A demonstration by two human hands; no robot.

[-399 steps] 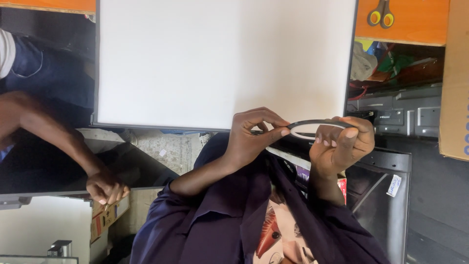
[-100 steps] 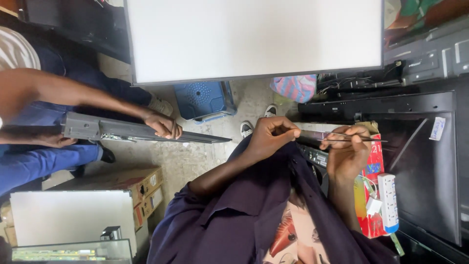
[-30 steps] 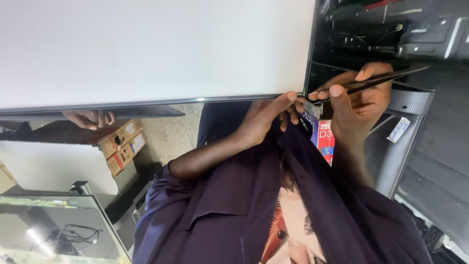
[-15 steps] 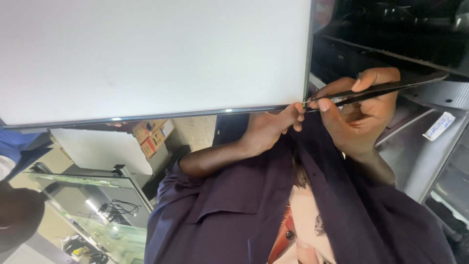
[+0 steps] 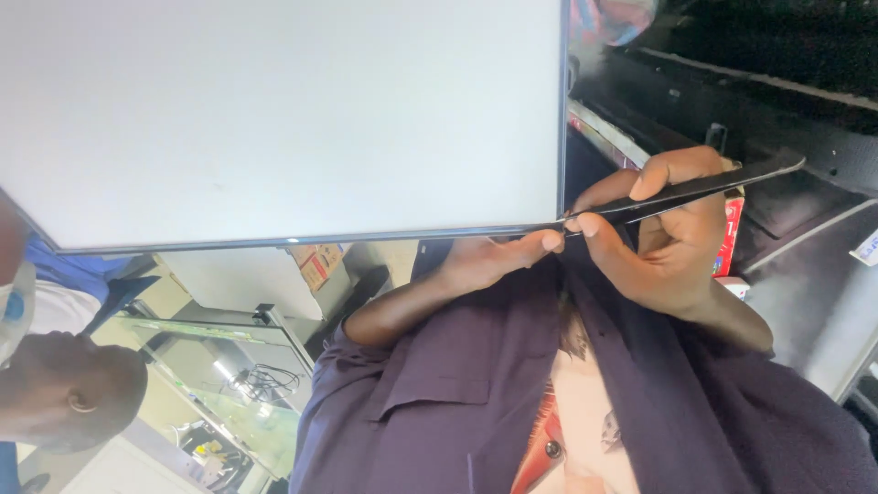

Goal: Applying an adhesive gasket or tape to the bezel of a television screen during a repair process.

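**A:** What is the right hand (image 5: 672,242) holding?

**B:** Long black tweezers (image 5: 686,194). Its fingers (image 5: 651,178) are closed tight around them, like on a pencil, so the thin tip stays steady.

**A:** Where does the tip go?

**B:** Right at the bottom corner of the big white panel (image 5: 283,119), where the dark edge ends.

**A:** And the left hand (image 5: 489,261)?

**B:** It sits just under that corner. Its fingertips (image 5: 547,241) are pinched at the edge, next to the tweezer tip. I think it keeps the corner from wobbling.

**A:** Anyone else?

**B:** Another person (image 5: 64,389) is low on the left, away from the corner.
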